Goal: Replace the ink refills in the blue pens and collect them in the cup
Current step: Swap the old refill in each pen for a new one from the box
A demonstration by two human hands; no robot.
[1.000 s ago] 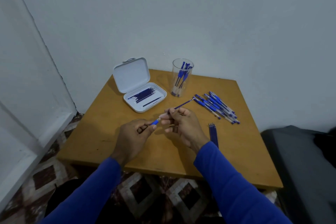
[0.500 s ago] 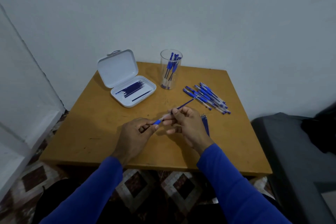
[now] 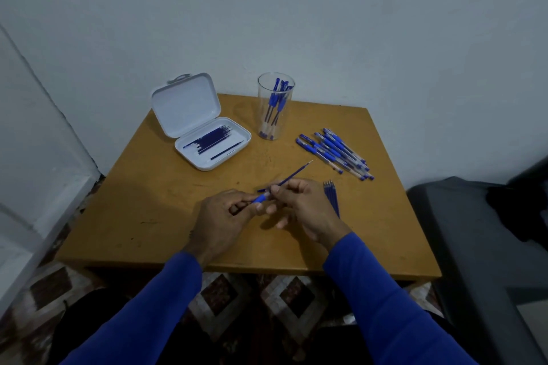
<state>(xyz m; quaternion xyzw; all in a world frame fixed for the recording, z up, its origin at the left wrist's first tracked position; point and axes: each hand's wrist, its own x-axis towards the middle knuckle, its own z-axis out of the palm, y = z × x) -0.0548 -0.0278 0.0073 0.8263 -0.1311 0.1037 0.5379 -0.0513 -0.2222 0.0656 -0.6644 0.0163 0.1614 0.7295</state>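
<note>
My left hand [image 3: 225, 216] grips a blue pen barrel [image 3: 261, 198] over the middle of the wooden table [image 3: 148, 216]. My right hand [image 3: 302, 207] pinches a thin blue ink refill [image 3: 292, 177] that sticks out of the barrel's end and points up to the right. A clear cup [image 3: 275, 106] at the back holds several blue pens. A pile of blue pens [image 3: 335, 152] lies right of the cup. A few loose refills [image 3: 332, 197] lie just right of my right hand.
An open white case [image 3: 204, 133] with several dark refills sits at the back left of the table. A wall stands right behind the table. A dark grey seat [image 3: 480, 246] is on the right, and patterned floor tiles show below the front edge.
The camera view shifted a little, so the table sits lower and more central. Both hands keep the same hold on barrel and refill, still meeting at the barrel's end.
</note>
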